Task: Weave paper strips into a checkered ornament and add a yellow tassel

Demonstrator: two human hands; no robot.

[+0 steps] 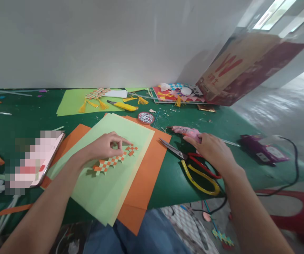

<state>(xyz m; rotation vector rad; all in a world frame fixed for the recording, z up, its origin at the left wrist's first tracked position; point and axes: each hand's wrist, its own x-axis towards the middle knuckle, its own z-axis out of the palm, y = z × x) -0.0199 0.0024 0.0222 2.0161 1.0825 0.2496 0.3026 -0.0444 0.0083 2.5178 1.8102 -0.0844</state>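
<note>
My left hand [104, 145] rests on light green paper sheets [106, 183], its fingertips pinched on a small woven strip of orange and green paper [115, 160]. Under the green sheets lie orange sheets [143, 183]. My right hand [212, 150] reaches over the green table to a pink glue gun [187, 131], fingers curled onto its body. Just in front of that hand lie scissors with red and yellow handles [194, 167], blades pointing left.
A phone [39, 158] lies at the left. Farther back are a round tin of beads [146, 118], a yellow utility knife [122, 105], a green sheet with a tasselled woven piece [93, 97], more paper crafts [175, 92], a tilted cardboard box [236, 70] and a purple pack [262, 150].
</note>
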